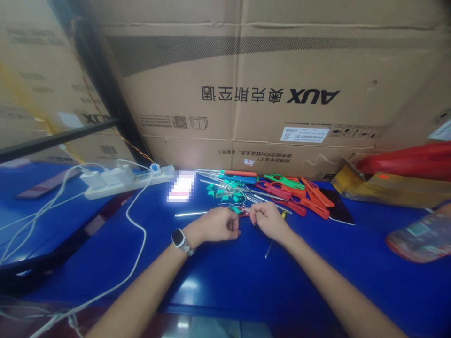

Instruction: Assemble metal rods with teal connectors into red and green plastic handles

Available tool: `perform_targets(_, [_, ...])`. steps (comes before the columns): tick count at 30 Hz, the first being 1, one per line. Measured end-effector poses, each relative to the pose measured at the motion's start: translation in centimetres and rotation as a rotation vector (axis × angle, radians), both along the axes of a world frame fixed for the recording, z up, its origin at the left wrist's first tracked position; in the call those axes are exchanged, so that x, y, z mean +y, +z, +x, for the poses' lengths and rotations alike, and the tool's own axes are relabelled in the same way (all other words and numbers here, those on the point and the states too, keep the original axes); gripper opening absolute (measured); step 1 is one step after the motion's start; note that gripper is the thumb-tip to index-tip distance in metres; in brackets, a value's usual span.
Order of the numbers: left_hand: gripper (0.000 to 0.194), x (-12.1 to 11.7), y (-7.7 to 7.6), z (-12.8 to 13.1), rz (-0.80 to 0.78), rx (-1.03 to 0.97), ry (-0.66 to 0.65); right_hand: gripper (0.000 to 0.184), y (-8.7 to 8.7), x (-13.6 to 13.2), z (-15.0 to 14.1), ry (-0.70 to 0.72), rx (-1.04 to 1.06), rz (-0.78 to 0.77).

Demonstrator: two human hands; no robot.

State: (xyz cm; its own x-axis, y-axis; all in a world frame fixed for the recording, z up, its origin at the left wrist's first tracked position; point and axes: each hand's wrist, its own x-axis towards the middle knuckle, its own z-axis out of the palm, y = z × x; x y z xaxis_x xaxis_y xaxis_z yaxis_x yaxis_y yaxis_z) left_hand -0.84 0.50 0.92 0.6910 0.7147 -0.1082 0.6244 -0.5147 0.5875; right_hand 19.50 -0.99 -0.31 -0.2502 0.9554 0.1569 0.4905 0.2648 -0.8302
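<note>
Brown cardboard (pixel 176 61) stands as a wall beyond the grip, and a blue table (pixel 218 281) spreads under both hands. Here the left hand (pixel 220 225), fingers curled in, and the right hand (pixel 270 220), folded into a loose fist, come near each other over a small wired piece (pixel 244 211). It sits in the gap, at the right fingertips; whether either hand pinches it or only touches it, I cannot tell, as the fingers hide their own tips. Just beyond the grip lies a heap of green bits (pixel 225 190) with fine wires; to the left of it, a metal rod (pixel 188 214) reaches out from behind the left hand. Right of the grip and farther off, red and orange handles (pixel 313 205) lie in a scatter, with a green handle (pixel 285 181) among them. As I judge it, the work is at an early or middle stage: the small piece is being dealt with, many loose parts lie unhandled, and no finished batch can be made out.
</note>
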Motion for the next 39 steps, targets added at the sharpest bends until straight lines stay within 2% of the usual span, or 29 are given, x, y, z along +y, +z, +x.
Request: perform_targets(39, [0.012, 0.07, -0.17, -0.07, -0.006, 0.011, -0.003, 0.025, 0.12, -0.09, 0.01, -0.005, -0.009, -0.012])
